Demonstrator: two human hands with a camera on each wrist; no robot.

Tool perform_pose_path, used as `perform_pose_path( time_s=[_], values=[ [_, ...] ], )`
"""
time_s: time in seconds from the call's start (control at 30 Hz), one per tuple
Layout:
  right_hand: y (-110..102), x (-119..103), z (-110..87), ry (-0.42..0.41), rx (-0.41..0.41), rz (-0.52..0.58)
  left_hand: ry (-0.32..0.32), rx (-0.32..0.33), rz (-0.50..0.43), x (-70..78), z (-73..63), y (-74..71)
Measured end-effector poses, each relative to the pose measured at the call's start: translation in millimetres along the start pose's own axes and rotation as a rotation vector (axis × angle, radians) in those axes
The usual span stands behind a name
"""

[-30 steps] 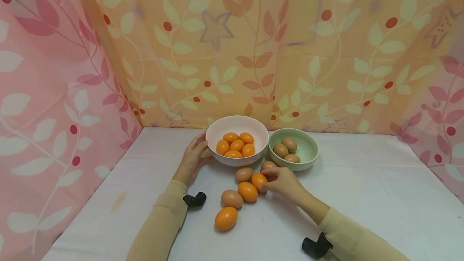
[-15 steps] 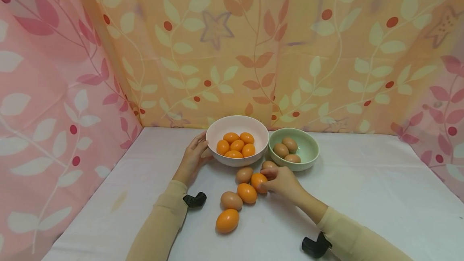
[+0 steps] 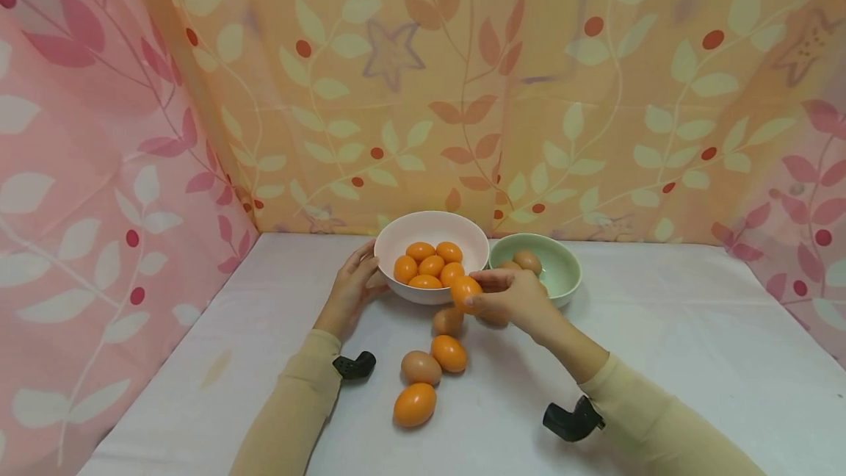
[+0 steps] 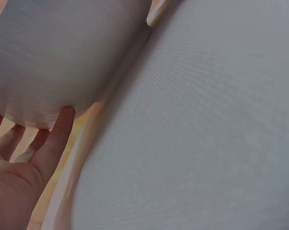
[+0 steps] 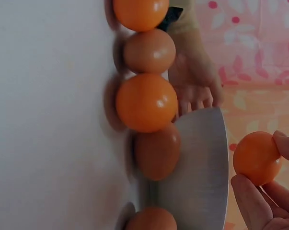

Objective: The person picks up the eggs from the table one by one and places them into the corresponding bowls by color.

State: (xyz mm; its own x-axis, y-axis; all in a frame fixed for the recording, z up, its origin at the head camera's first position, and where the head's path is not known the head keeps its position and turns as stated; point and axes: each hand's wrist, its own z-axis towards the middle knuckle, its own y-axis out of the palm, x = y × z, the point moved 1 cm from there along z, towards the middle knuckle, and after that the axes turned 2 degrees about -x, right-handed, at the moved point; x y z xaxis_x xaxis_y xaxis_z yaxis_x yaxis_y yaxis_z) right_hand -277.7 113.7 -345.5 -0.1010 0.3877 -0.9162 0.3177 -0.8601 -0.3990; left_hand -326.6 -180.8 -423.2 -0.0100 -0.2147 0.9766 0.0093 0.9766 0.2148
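My right hand (image 3: pixel 522 300) pinches a smooth orange egg (image 3: pixel 465 294) between thumb and fingers, raised off the table at the near right rim of the white bowl (image 3: pixel 432 222). In the right wrist view the held egg (image 5: pixel 257 158) is apart from the bowl's outer wall (image 5: pixel 202 163). Several orange eggs (image 3: pixel 432 265) lie inside that bowl. My left hand (image 3: pixel 352 286) rests its fingertips on the bowl's left side; the left wrist view shows its fingers (image 4: pixel 58 139) extended against the wall. Beside it stands a green bowl (image 3: pixel 562 263) with brown eggs (image 3: pixel 526 261), partly hidden by my right hand.
A loose row on the white tablecloth (image 3: pixel 694 358) holds brown eggs (image 3: pixel 421 368) and orange eggs (image 3: pixel 415 405), running from the bowls toward me. Another brown egg (image 3: pixel 493 318) lies half hidden below my right hand. A patterned curtain (image 3: pixel 463 94) closes off the back.
My right hand has lifted the orange egg from the row, up and slightly left to the white bowl's rim. Nearby eggs have shifted slightly. The left hand has stayed on the bowl.
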Motion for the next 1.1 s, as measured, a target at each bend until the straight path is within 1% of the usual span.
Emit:
perform_pose_path(
  time_s=[0.07,0.23,0.4,0.57,0.67,0.73,0.9,0.97,1.1],
  values=[
    [-1,-4,5.0,0.009,0.013,0.007,0.000,-0.006,-0.002,-0.2,0.0,-0.3],
    [1,-14,18.1,0.070,0.008,0.013,0.001,-0.020,-0.004,0.1,0.2,-1.3],
    [7,-19,38.1,0.051,0.007,0.025,0.007,-0.011,-0.001,0.0,1.2,-1.7],
    [17,-19,62.7,0.047,0.008,0.018,0.000,-0.020,-0.010,-2.3,0.8,-1.5],
    [22,-20,74.5,0.048,-0.004,0.044,0.002,-0.019,-0.007,-2.9,0.6,-1.3],
    [24,-20,80.3,0.054,-0.005,0.065,0.005,-0.016,-0.010,-3.1,0.6,-1.1],
    [26,-16,89.8,0.067,-0.002,0.081,0.008,-0.033,-0.001,-2.8,0.3,-0.3],
    [26,-15,92.9,0.067,0.005,0.068,0.007,-0.034,0.000,-2.5,-0.2,-0.2],
    [28,-14,99.8,0.073,0.016,0.007,0.012,-0.025,-0.005,-2.0,-0.6,-1.2]
  ],
)
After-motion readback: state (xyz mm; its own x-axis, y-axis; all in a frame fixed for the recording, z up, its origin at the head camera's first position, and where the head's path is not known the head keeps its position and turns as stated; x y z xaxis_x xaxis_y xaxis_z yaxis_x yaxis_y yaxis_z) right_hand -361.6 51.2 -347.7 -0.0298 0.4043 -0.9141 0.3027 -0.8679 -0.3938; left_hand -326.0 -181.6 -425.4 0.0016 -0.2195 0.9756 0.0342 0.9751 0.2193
